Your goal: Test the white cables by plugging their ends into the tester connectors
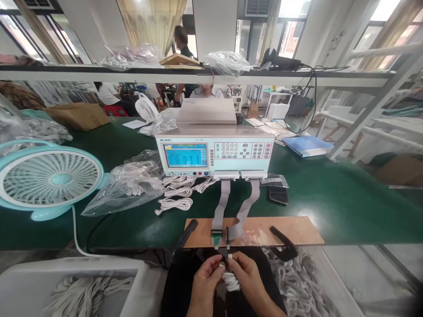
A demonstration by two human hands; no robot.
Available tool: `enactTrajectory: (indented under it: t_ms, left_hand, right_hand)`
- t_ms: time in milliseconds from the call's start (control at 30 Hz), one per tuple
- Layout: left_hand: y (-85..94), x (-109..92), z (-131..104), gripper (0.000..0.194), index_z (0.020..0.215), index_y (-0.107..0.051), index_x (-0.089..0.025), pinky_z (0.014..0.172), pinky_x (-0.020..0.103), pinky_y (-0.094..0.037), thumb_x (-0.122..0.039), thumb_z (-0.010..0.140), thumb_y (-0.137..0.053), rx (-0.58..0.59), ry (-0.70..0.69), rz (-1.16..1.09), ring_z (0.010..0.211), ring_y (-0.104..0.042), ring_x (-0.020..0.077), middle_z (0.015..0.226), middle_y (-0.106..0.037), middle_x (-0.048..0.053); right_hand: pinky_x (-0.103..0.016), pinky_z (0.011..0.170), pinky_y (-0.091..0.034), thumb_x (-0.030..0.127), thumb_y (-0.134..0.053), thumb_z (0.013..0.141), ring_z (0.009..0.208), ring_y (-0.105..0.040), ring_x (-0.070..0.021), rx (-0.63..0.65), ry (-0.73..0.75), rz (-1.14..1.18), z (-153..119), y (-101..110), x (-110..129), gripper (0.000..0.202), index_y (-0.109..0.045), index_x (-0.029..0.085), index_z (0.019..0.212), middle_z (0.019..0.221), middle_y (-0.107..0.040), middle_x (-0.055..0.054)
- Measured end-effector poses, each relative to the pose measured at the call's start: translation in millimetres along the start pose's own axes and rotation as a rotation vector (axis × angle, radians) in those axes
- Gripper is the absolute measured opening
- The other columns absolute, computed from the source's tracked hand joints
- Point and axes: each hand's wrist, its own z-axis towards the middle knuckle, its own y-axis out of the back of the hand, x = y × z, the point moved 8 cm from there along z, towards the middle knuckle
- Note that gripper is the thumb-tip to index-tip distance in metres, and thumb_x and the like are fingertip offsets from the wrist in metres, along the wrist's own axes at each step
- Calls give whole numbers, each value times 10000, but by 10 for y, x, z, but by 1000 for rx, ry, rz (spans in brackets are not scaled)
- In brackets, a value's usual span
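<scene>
Between my two hands is a white coiled cable (pixel 231 281), held just below the table's front edge. My left hand (pixel 209 276) pinches one plug end of it. The other white plug (pixel 230 257) sits between the thumb and fingers of my right hand (pixel 246 273), just under a connector on the wooden board (pixel 264 230). Whether that plug touches the connector I cannot tell. A small green circuit board (pixel 217 239) lies on the wood, and grey ribbon cables (pixel 246 211) run from there up to the tester (pixel 214 154) with a lit blue screen.
Black clamps (pixel 284 244) hold the board. Bundled white cables (pixel 176 204) and a plastic bag of cables (pixel 132 180) lie left of the tester, near a fan (pixel 51 178). Cable-filled bins stand below at left (pixel 139 275) and right. A shelf (pixel 132 75) crosses behind; people sit and stand beyond.
</scene>
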Motion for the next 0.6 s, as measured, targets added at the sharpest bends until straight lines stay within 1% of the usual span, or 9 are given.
enactTrajectory:
  t_ms: [133,233,300,367,467,533,600]
  left_hand:
    - [-36,-12,53,287,787,-687,-129,616,246,-465,-307,574,-759,41,-35,26,656,-602,154,722,-680,44]
    - [-56,-65,61,282,770,-682,-122,597,253,-450,-353,613,-723,89,-62,165,623,-576,156,685,-661,38]
    - [-100,-168,49,264,718,-671,-119,569,236,-422,-377,659,-680,156,-114,311,581,-530,137,618,-619,18]
    - [-184,-305,14,266,648,-643,-128,544,214,-380,-382,723,-615,264,-192,446,552,-469,118,561,-554,-6]
    - [-288,-486,-37,284,589,-605,-148,549,208,-340,-354,777,-549,385,-297,564,570,-427,120,577,-500,-12]
    - [-298,-563,-33,294,546,-581,-153,559,210,-330,-325,780,-541,378,-350,588,593,-424,127,606,-487,-8]
    - [-263,-594,-1,307,506,-553,-156,555,212,-324,-307,774,-543,310,-386,581,592,-421,130,596,-474,-11]
  right_hand:
    - [-226,539,-368,465,-623,742,560,-466,-136,-36,-51,85,114,3,-13,350,-622,123,666,578,-534,11]
    - [-222,519,-358,449,-659,708,530,-445,-124,-65,-63,127,132,9,7,340,-624,117,645,551,-523,14]
    - [-221,513,-358,445,-676,690,516,-443,-118,-69,-105,188,128,-8,-4,338,-628,113,648,550,-529,11]
    - [-217,493,-353,445,-698,664,490,-439,-110,-67,-174,269,120,-38,-36,342,-627,112,644,543,-533,10]
    - [-211,473,-343,433,-729,632,464,-438,-103,-83,-256,384,114,-84,-74,339,-625,110,635,543,-549,1]
    - [-209,480,-345,415,-746,618,469,-444,-102,-103,-271,451,118,-103,-80,330,-627,107,632,555,-565,-8]
    - [-203,485,-342,399,-757,612,471,-443,-97,-112,-268,501,123,-118,-77,320,-629,106,630,554,-562,-4]
